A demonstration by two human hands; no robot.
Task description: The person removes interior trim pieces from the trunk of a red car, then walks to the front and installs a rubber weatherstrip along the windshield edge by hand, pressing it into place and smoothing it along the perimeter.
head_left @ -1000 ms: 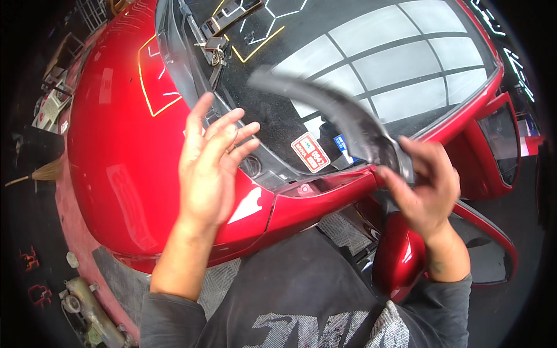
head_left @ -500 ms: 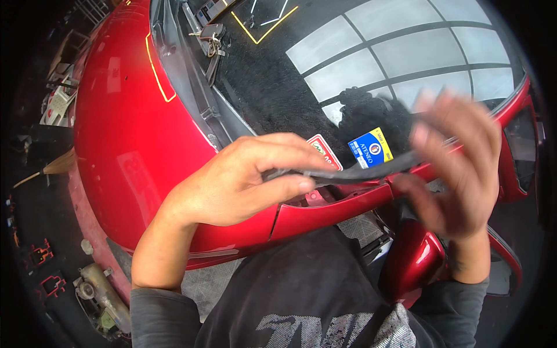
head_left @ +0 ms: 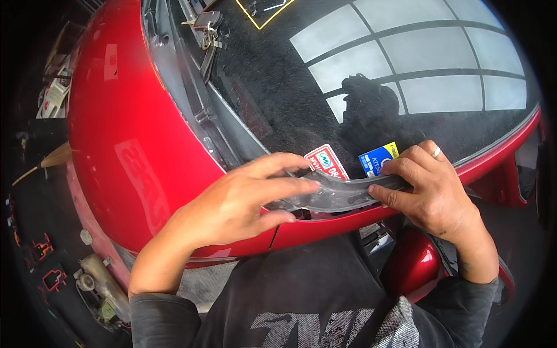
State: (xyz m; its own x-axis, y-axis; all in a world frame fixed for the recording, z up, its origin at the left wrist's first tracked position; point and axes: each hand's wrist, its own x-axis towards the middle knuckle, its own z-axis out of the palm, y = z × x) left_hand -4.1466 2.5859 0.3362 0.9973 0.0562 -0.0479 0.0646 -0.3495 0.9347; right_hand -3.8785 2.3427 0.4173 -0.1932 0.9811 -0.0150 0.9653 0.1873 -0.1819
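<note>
A dark grey plastic trim strip (head_left: 339,194) curves along the lower corner of the windshield (head_left: 272,87), by the edge of the red car body. My left hand (head_left: 232,194) is at its left end, thumb on the near side and fingers reaching across the top. My right hand (head_left: 432,191), with a ring on one finger, pinches the right part, its thumb on the face and fingers bent over the far edge. A narrow dark gap shows below the strip. Behind it, a red and white sticker (head_left: 328,162) and a blue and yellow sticker (head_left: 377,159) sit on the glass, partly covered.
The red hood (head_left: 133,127) spreads to the left. Keys (head_left: 210,37) lie near the windshield base. A red side mirror (head_left: 412,261) is close to my right forearm. On the floor at left are a broom (head_left: 55,158) and a dirty cylindrical part (head_left: 101,284).
My right hand has come down and left from the air onto the trim strip. The strip now lies lower and flatter at the windshield corner, with my left hand still at its left end.
</note>
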